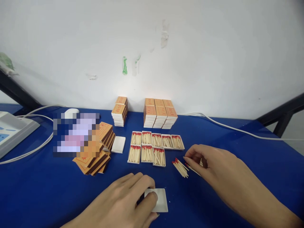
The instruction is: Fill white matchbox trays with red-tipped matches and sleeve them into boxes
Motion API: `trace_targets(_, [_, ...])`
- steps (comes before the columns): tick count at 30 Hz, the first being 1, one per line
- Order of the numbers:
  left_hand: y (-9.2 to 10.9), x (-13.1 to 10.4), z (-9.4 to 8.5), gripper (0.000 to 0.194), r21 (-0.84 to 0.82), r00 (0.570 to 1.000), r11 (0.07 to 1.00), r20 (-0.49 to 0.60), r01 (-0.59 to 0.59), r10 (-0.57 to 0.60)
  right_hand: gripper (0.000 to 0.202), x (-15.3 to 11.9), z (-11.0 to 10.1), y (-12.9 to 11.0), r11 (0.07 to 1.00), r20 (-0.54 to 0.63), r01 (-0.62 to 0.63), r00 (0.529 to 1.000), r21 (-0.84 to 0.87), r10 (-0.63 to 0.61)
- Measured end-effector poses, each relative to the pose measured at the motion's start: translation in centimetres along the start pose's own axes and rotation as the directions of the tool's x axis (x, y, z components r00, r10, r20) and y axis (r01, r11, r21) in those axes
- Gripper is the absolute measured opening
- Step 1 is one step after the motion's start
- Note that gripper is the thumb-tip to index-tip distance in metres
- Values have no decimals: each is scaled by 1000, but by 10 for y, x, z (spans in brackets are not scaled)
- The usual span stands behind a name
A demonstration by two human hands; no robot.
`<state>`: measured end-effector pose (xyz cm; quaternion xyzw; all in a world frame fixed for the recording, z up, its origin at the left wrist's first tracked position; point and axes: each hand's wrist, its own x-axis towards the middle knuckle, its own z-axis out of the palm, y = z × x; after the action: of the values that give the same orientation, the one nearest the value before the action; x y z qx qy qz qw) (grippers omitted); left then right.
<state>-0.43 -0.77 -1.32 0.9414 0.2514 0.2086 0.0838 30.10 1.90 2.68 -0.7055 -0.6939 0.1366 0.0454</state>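
My left hand [133,198] is closed on a white matchbox tray [161,200], thumb inside it; its visible inside is bare. My right hand [209,161] has thumb and fingertips pinched together beside a loose bundle of red-tipped matches [180,167]. Under its thumb lies a match [193,170], and more sticks show through the gap between thumb and fingers. Whether anything is in the pinch is hidden. Beyond both hands stand two rows of trays [158,161] filled with matches.
Stacks of closed matchboxes [160,112] stand by the wall, with a smaller stack [119,112] to their left. Orange matchbox sleeves [95,158] lie in a pile at left, near a white tray [118,144]. White cables [228,128] cross the blue table [228,139].
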Motion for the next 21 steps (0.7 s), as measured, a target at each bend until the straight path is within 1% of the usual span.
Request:
trace_targets(4, [-1, 2, 1, 6, 5, 1000, 1000, -2, -5, 5, 21, 0, 1, 6, 997, -10, -14, 1000, -72, 13])
trace_targets(8, [0, 3, 0, 6, -6, 1000, 1000, 15, 4, -4, 22, -2, 0, 3, 999, -13, -6, 1000, -53, 5])
trace_targets(13, [-1, 4, -3, 3, -10, 1000, 1000, 10, -3, 3, 24, -4, -3, -3, 997, 22, -34, 999, -68, 36])
trace_targets(17, [-1, 5, -3, 4, -6, 1000, 1000, 12, 6, -6, 21, -3, -3, -2, 995, 8, -46, 999, -87, 47])
trace_targets(21, [0, 4, -3, 5, -11, 1000, 1000, 15, 1, -1, 22, -4, -2, 1, 995, 28, -38, 999, -89, 41])
